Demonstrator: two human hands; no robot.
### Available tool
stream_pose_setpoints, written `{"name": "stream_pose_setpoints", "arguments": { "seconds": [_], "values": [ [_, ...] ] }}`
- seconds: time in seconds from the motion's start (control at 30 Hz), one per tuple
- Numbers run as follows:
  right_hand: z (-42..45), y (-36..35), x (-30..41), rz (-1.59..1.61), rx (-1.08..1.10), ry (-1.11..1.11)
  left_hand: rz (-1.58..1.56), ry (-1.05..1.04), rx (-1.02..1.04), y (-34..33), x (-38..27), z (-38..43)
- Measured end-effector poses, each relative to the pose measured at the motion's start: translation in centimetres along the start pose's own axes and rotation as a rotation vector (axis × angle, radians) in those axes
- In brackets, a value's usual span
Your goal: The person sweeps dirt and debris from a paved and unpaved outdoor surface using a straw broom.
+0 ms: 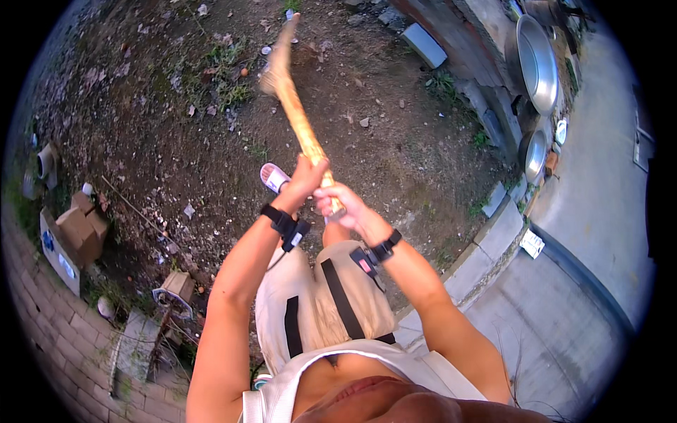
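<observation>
My left hand (308, 177) is wrapped around the light wooden shaft (302, 129) of a long-handled tool. Lower down, close to the butt end, my right hand (344, 205) grips the same shaft. The tool slants up and away over bare soil (365, 153). Its bent far end (280, 63) is motion-blurred, so its exact kind and whether it touches the ground cannot be told. Each wrist bears a black strap with a small device. One foot in a white slide sandal (275, 178) stands on the soil left of the shaft; the other is mostly hidden behind my hands.
Cardboard boxes (82, 227) and a wooden block (177, 288) lie at the left beside brick paving (58, 338). A concrete kerb (489, 232) borders the soil on the right. Metal basins (539, 63) lean beyond it. A pale block (424, 45) lies near the top.
</observation>
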State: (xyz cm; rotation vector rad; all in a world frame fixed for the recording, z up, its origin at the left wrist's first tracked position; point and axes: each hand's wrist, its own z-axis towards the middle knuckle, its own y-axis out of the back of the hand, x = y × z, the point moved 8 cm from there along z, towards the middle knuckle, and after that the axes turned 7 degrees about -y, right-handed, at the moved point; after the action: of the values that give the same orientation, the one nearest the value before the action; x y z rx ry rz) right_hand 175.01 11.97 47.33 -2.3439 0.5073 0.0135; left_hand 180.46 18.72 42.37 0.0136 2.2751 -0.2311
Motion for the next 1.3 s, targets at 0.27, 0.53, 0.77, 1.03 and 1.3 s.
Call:
{"name": "stream_pose_setpoints", "arguments": {
  "seconds": [0.27, 0.53, 0.77, 1.03, 1.3],
  "values": [
    [-6.5, 3.0, -2.6, -0.182, -0.446, 0.176, -0.149, 0.036, 0.267, -6.7, 1.1, -3.2],
    [-11.8, 8.6, -4.3, 0.043, -0.77, 0.24, -0.532, 0.504, 0.627, -17.0, 6.8, -6.6],
    [-0.4, 2.3, 2.7, -0.239, -0.602, 0.269, -0.502, 0.257, 0.348, -5.5, 3.9, 2.0],
    [5.5, -1.0, 5.6, -0.354, -0.289, 0.178, -0.311, 0.128, -0.045, 4.7, -1.1, 4.1],
    [-5.3, 1.8, -8.5, -0.106, -0.74, 0.187, -0.462, 0.504, 0.445, -6.2, 5.6, -9.1]
  ]
}}
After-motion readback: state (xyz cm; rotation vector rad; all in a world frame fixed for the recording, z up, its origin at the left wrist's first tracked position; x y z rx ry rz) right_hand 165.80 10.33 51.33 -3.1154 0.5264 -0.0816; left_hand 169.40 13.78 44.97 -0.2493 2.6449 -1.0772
